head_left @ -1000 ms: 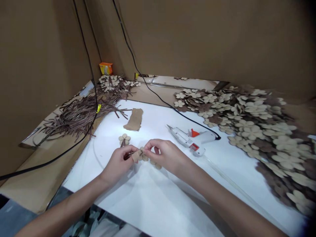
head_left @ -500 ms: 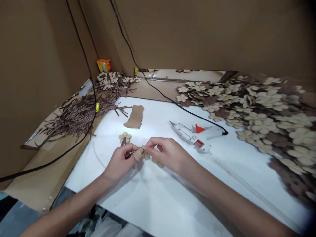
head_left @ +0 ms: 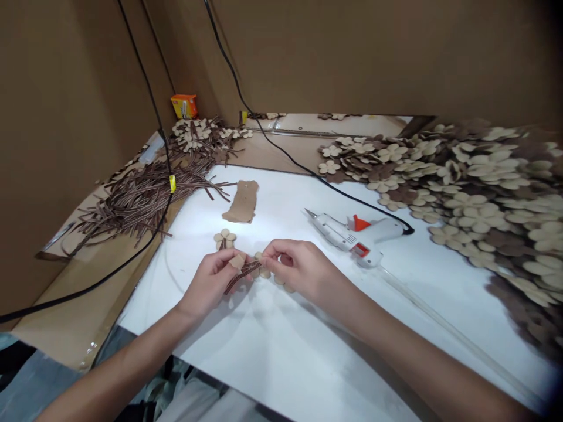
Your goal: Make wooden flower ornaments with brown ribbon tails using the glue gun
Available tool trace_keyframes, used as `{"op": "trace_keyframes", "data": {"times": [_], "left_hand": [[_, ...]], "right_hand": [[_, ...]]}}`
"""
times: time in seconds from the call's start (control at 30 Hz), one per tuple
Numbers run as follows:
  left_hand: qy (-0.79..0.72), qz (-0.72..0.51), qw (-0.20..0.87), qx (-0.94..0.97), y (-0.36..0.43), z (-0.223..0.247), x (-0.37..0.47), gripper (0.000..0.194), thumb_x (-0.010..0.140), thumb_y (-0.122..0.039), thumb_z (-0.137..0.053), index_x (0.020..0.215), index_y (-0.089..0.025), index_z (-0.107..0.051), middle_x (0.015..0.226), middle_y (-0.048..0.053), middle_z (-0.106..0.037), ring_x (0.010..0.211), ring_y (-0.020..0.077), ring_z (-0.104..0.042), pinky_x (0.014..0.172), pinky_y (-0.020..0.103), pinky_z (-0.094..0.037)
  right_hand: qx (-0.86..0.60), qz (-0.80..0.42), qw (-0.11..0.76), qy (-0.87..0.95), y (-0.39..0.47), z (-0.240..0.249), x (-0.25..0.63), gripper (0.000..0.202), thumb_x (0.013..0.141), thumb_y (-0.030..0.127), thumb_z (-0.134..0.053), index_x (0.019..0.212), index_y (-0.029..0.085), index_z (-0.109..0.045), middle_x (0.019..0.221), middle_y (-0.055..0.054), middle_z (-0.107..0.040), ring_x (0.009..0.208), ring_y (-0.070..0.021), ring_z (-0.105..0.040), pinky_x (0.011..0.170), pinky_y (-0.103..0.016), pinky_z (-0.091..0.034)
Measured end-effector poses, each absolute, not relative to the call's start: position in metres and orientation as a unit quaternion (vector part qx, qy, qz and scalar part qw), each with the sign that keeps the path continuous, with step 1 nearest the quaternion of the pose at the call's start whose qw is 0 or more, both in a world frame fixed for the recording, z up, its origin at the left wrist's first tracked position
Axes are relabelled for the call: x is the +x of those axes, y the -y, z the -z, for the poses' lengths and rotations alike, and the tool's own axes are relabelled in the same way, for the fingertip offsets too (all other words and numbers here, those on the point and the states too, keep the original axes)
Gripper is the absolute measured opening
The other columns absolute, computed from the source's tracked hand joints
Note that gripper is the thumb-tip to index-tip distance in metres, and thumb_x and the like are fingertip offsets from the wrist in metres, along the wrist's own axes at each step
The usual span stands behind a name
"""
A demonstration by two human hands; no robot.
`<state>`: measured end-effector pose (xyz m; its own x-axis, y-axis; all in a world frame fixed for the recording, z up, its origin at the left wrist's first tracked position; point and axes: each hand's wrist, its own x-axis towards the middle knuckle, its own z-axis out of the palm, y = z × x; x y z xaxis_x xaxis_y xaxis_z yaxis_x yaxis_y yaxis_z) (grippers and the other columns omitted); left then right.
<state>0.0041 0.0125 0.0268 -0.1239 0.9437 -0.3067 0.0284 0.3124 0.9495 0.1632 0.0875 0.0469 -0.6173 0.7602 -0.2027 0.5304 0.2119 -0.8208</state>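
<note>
My left hand (head_left: 212, 278) is closed with a small tan cardboard scrap (head_left: 238, 261) between thumb and fingers. A brown stitched strip (head_left: 243, 275) runs slantwise from beside the left thumb to my right hand (head_left: 297, 266), whose thumb and forefinger pinch its upper end. Under that end lies a beige petalled flower (head_left: 264, 273), partly covered by the fingers. Another beige flower (head_left: 285, 286) shows beneath the right hand. Just beyond the left hand, a beige flower with a brown strip on it (head_left: 225, 238) rests on the white board (head_left: 246, 351).
A white glue gun (head_left: 338, 233) with a clear glue stick (head_left: 422, 302) lies at the right. Beyond are a torn cardboard piece (head_left: 241, 201), a heap of brown strips (head_left: 136, 202), piled flowers (head_left: 475, 205), an orange box (head_left: 183, 106) and a black cable (head_left: 290, 157).
The brown strip has turned into fuller view, now stretched between the hands across the flower. The cardboard scrap has shifted slightly up and left with the left hand. The camera view moved a little.
</note>
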Motion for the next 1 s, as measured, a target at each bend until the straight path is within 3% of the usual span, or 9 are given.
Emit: {"op": "trace_keyframes", "data": {"times": [0.17, 0.57, 1.0], "left_hand": [[-0.607, -0.409, 0.51, 0.452, -0.0123, -0.0277, 0.0044, 0.025, 0.081, -0.037, -0.055, 0.072, -0.015, -0.06, 0.065, -0.001, -0.056, 0.053, 0.0084, -0.045, 0.047, 0.02, -0.032], [-0.624, -0.37, 0.47, 0.504, -0.017, -0.0287, 0.0032, 0.016, 0.08, -0.028, -0.053, 0.072, -0.015, -0.059, 0.061, -0.002, -0.052, 0.055, 0.0099, -0.045, 0.051, 0.021, -0.033], [-0.672, -0.298, 0.423, 0.53, -0.0192, -0.022, 0.0049, 0.016, 0.077, -0.027, -0.048, 0.067, -0.017, -0.056, 0.05, -0.006, -0.045, 0.041, 0.0084, -0.038, 0.041, 0.02, -0.028]], "right_hand": [[-0.415, -0.466, 0.13, 0.771, -0.0886, -0.0472, 0.1633, 0.017, 0.079, 0.027, -0.049, 0.068, 0.019, -0.06, 0.051, 0.005, -0.052, 0.047, -0.0091, -0.045, 0.049, -0.021, -0.033], [-0.427, -0.444, 0.125, 0.778, -0.0861, -0.0531, 0.163, 0.014, 0.078, 0.024, -0.049, 0.067, 0.02, -0.058, 0.056, 0.005, -0.053, 0.047, -0.0083, -0.043, 0.05, -0.021, -0.032], [-0.423, -0.344, 0.072, 0.835, -0.0887, -0.0491, 0.1547, 0.016, 0.075, 0.015, -0.047, 0.063, 0.021, -0.055, 0.059, 0.004, -0.054, 0.049, -0.0085, -0.042, 0.051, -0.022, -0.028]]}}
